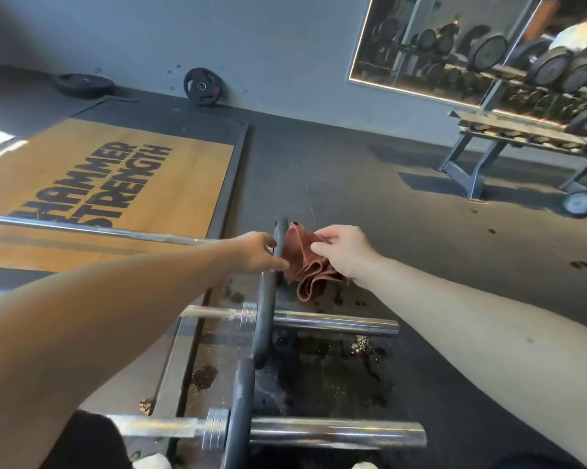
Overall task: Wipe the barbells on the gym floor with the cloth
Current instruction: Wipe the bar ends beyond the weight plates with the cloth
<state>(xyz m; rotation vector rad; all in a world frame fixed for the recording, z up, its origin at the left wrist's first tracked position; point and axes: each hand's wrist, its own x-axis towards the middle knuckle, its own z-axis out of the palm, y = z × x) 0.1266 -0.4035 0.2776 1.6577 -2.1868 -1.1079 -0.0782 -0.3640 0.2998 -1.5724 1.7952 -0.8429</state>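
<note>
Left hand point(258, 253) curls round dark bar point(268, 299). Right hand point(342, 253) pinches brown cloth point(302, 265). Cloth touches bar's right side. Bar runs away from person, so wipe goes along it.

The one head-worn view looks forward and down, close over the gym floor point(369, 184).
</note>
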